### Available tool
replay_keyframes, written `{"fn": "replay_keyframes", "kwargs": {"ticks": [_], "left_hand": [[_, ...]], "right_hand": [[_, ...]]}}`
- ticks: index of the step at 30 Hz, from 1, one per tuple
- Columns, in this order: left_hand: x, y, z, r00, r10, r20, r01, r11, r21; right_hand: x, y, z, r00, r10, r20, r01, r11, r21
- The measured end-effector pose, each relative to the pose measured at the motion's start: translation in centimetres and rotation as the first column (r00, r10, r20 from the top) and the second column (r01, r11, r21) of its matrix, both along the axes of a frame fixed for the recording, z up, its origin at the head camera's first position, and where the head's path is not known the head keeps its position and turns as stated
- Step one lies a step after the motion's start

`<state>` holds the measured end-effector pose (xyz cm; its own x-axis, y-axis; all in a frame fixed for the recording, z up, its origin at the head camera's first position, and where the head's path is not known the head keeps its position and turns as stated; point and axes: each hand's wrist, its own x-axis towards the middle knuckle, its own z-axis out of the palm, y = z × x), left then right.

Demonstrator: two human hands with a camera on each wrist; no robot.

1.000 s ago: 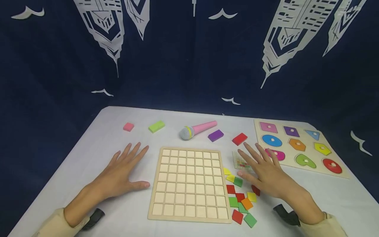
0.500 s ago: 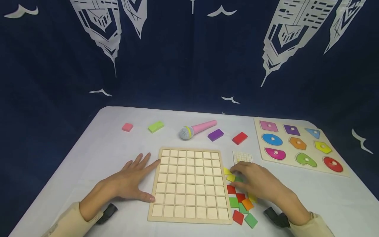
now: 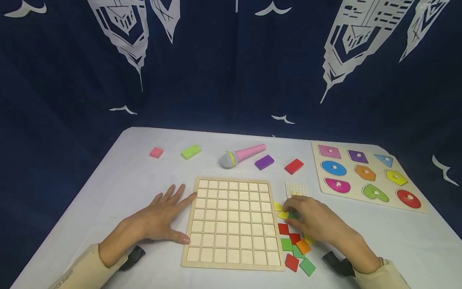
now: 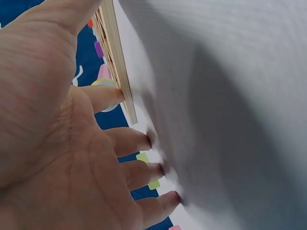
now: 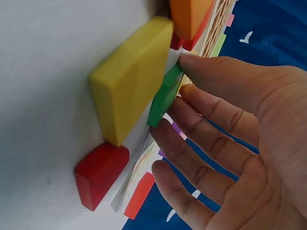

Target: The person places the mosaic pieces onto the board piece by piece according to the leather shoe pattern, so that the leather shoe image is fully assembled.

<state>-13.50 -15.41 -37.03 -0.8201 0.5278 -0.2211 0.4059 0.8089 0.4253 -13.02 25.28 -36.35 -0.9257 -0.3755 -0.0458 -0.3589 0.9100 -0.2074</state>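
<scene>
A wooden grid board (image 3: 232, 224) with bare square cells lies flat on the white table. My left hand (image 3: 155, 220) is spread at its left side, index finger and thumb touching the frame; in the left wrist view the index fingertip meets the board's edge (image 4: 120, 62). Right of the board, my right hand (image 3: 315, 220) reaches down among loose coloured tiles. In the right wrist view its thumb and fingertips are at opposite ends of a green square tile (image 5: 165, 93), pinching it. A yellow tile (image 5: 129, 81) and a dark red tile (image 5: 100, 175) stand close by.
Several red, green and orange tiles (image 3: 292, 263) lie along the board's right edge. A small pattern card (image 3: 297, 188) is just beyond the right hand. Farther back are a pink toy microphone (image 3: 242, 155), coloured blocks (image 3: 264, 162) and a shape puzzle (image 3: 371, 176).
My left hand has moved right onto the board's edge. My right hand has come down from spread open to the tiles, fingers drawn together. Over the last half second both hands barely move.
</scene>
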Motion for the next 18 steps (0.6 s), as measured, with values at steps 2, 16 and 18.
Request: {"fn": "replay_keyframes", "kwargs": {"ticks": [2,16,18], "left_hand": [[0.0,0.0,0.0,1.000,0.006,-0.002,-0.006,1.000,-0.003],[-0.2,0.6,0.9,1.000,0.019,0.017,-0.019,0.999,-0.039],[-0.3,0.8,1.1,0.999,0.028,0.024,-0.027,0.998,-0.056]], "right_hand": [[-0.1,-0.1,0.0,1.000,0.001,0.002,-0.001,1.000,0.000],[-0.2,-1.9,1.5,0.994,0.085,-0.063,-0.085,0.996,0.011],[-0.5,-3.0,1.9,0.986,0.147,-0.074,-0.147,0.989,-0.003]]}}
